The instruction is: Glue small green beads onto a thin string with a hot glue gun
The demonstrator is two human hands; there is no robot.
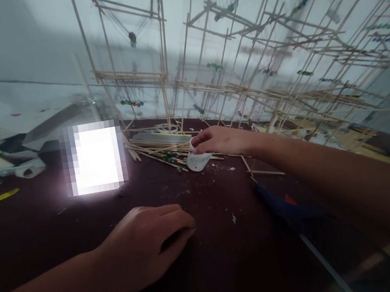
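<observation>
Because the left hand [155, 242] rests on the dark table [217, 257] away from them, fingers curled under and possible contents hidden, loose sticks [155, 153] and green marbles [171, 157] could scatter if the white curled piece [198, 161] beside them drags sideways. The right hand [221, 140] reaches palm-down, fingertips pinching that piece's upper edge; its outstretched forearm, dropping low, could knock the blue tool [277, 204].
</observation>
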